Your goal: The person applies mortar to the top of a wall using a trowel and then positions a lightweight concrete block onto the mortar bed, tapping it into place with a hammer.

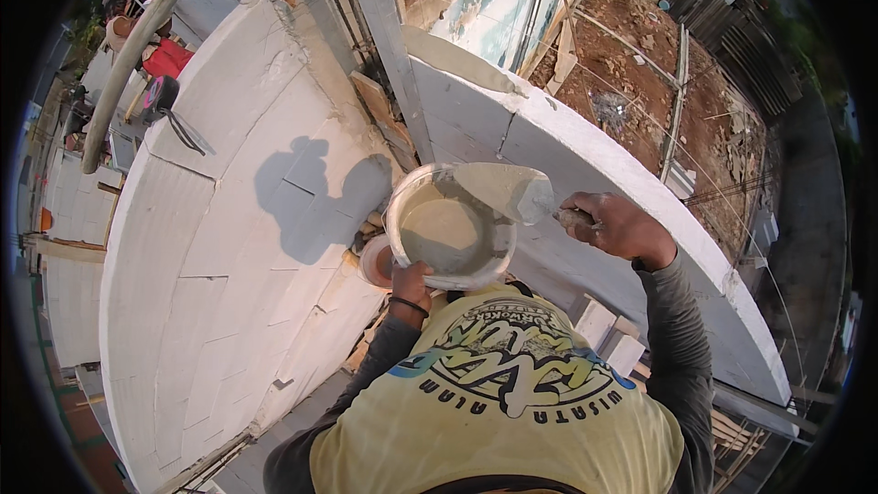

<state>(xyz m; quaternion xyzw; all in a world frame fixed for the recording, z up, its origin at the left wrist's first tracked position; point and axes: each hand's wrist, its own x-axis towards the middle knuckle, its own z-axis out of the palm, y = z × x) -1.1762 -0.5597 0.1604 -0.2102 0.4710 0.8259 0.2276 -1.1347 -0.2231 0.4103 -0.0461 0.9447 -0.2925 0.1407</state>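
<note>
A white bucket with grey, wet mortar inside is held near my chest by my left hand, its fingers on the near left rim. My right hand grips the handle of a trowel, whose grey-coated blade lies over the bucket's upper right edge. A smaller reddish container is partly hidden behind the bucket on the left.
Pale block walls meet at a vertical post with rebar. A curved pipe, red cloth and black-pink coiled tool are upper left. Beyond the right wall lies rubble-strewn soil.
</note>
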